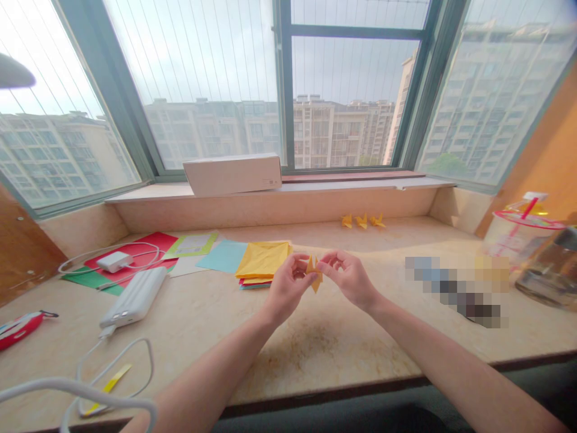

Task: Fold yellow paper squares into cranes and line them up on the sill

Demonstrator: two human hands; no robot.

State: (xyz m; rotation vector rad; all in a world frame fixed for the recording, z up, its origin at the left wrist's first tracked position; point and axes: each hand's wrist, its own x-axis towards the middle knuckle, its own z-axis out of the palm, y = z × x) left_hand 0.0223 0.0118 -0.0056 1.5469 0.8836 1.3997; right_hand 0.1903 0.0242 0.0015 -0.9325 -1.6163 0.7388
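Observation:
Between my two hands, above the stone counter, is a small folded piece of yellow paper [316, 281] with pointed ends. My left hand [291, 282] pinches it from the left, thumb and fingers pressed together. From the right, the thumb and forefinger of my right hand [347, 276] grip its upper part. Just left of my left hand lies a stack of yellow paper [261, 260], with red and blue sheets showing underneath. Beyond my hands, a row of three folded yellow paper cranes [362, 221] stands near the back of the counter.
Coloured sheets [223, 255], a white charger [115, 261] and a white power bank [135, 297] with cables lie left. A red-handled tool [20, 328] is at the far left. A lidded cup [518, 234] and a glass container [550, 270] stand right. A white box [233, 174] sits on the sill.

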